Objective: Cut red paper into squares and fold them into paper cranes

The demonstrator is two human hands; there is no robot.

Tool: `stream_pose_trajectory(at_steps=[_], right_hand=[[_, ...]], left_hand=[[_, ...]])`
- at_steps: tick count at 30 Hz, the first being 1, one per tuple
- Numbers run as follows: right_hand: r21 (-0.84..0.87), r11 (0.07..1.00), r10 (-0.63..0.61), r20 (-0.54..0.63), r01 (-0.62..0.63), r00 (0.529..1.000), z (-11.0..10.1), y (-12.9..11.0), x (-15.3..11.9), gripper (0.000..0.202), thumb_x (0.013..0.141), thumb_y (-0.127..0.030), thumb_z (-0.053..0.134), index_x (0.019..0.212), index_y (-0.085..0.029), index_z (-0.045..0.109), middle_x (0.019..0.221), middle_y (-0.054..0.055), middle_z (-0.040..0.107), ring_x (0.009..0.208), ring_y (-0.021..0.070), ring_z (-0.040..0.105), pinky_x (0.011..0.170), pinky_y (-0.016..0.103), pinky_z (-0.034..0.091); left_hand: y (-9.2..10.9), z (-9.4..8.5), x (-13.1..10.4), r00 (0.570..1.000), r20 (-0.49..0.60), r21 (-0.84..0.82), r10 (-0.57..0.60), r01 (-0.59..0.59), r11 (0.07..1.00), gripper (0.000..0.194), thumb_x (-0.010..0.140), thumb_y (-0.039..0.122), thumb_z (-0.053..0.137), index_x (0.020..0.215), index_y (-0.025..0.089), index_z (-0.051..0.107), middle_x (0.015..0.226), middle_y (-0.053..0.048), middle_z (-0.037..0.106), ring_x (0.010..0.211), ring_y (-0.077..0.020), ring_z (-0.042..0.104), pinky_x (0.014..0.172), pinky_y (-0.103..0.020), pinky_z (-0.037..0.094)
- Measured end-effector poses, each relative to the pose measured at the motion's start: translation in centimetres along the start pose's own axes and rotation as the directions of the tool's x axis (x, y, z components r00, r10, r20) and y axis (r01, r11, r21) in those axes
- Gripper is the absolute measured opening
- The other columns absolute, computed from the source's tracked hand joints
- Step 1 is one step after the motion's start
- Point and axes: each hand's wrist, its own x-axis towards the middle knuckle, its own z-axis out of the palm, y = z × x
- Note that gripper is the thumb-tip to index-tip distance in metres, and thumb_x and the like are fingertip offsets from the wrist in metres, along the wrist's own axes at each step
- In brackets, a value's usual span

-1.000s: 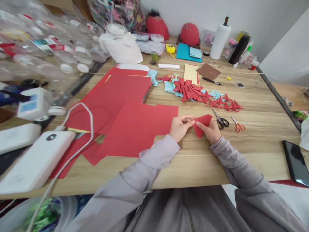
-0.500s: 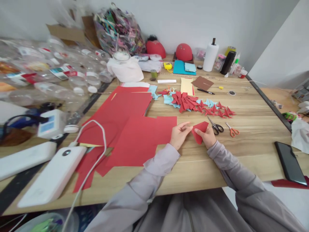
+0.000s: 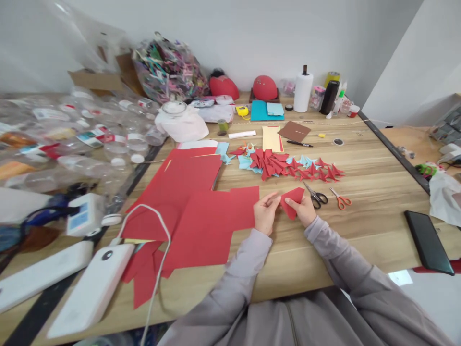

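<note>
A small folded piece of red paper [image 3: 292, 202] is held just above the table in front of me. My right hand [image 3: 305, 210] grips it from the right, thumb flat on its near face and fingers behind. At its left corner my left hand [image 3: 265, 211] has thumb and forefinger pinched together against the edge. Just behind my right hand lie black-handled scissors [image 3: 318, 197], with orange-handled scissors [image 3: 340, 198] to their right. Beyond the hands is a heap of folded red paper pieces [image 3: 269, 165], with light blue ones [image 3: 248, 162] among them.
Large red sheets [image 3: 201, 230] lie left of my hands. White power banks [image 3: 91, 288] with a looping cable [image 3: 166, 235] are at front left, plastic bottles [image 3: 115, 146] behind them. A black phone [image 3: 428, 242] rests at right; a white bottle [image 3: 303, 93] stands at the back.
The camera view has shifted, so the table's contents appear lower and the right-side items a little further left. Both hands stay at the folded red paper, with little visible change in their grip.
</note>
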Motion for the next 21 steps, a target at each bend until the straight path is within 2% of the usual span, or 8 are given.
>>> stream_pose_trajectory(at_steps=[4, 8, 14, 17, 21], right_hand=[[-0.033, 0.999, 0.017, 0.020, -0.017, 1.000, -0.1, -0.6, -0.2, 0.034, 0.061, -0.048, 0.080, 0.074, -0.017, 0.074, 0.065, 0.003, 0.071, 0.056, 0.0160, 0.062, 0.059, 0.031, 0.054], [-0.057, 0.997, 0.062, 0.050, -0.059, 0.997, -0.3, -1.1, -0.2, 0.035, 0.058, -0.047, 0.083, 0.071, -0.016, 0.072, 0.061, 0.003, 0.070, 0.051, 0.0148, 0.060, 0.053, 0.030, 0.054], [-0.083, 0.994, 0.079, 0.030, -0.076, 0.996, -0.6, -1.3, 0.0, 0.034, 0.058, -0.045, 0.083, 0.073, -0.017, 0.072, 0.057, 0.001, 0.068, 0.047, 0.0144, 0.058, 0.049, 0.031, 0.054], [-0.105, 0.991, 0.085, 0.040, -0.081, 0.996, -0.5, -1.7, 0.0, 0.033, 0.057, -0.043, 0.084, 0.070, -0.016, 0.071, 0.058, 0.001, 0.068, 0.048, 0.0147, 0.059, 0.051, 0.031, 0.054], [-0.151, 0.984, 0.111, 0.079, -0.098, 0.991, -0.3, -2.1, 0.0, 0.036, 0.049, -0.038, 0.088, 0.070, -0.015, 0.071, 0.060, 0.002, 0.069, 0.052, 0.0154, 0.061, 0.056, 0.032, 0.055]], left_hand=[[0.2, 0.2, -0.1, 0.999, 0.033, 0.011, 0.034, -0.034, 0.999, 0.039, 0.053, 0.028, 0.084, 0.089, 0.014, 0.074, 0.060, 0.002, 0.065, 0.056, -0.0102, 0.059, 0.062, -0.024, 0.049], [0.3, 0.4, -0.1, 0.998, 0.061, -0.041, -0.022, 0.024, 0.999, 0.035, 0.055, 0.029, 0.083, 0.086, 0.015, 0.073, 0.059, 0.001, 0.066, 0.053, -0.0119, 0.059, 0.057, -0.026, 0.049], [0.5, 0.6, 0.3, 0.997, 0.074, -0.018, -0.013, 0.015, 1.000, 0.027, 0.062, 0.035, 0.078, 0.081, 0.016, 0.074, 0.060, -0.001, 0.068, 0.053, -0.0121, 0.060, 0.057, -0.027, 0.050], [0.8, 0.7, 0.4, 0.997, 0.074, 0.001, -0.003, 0.003, 1.000, 0.024, 0.056, 0.032, 0.083, 0.070, 0.016, 0.072, 0.057, -0.001, 0.066, 0.050, -0.0122, 0.059, 0.052, -0.025, 0.047], [1.0, 0.7, 0.6, 0.997, 0.073, 0.029, 0.014, -0.016, 0.999, 0.022, 0.053, 0.030, 0.085, 0.062, 0.016, 0.071, 0.050, 0.000, 0.063, 0.044, -0.0117, 0.056, 0.045, -0.024, 0.043]])
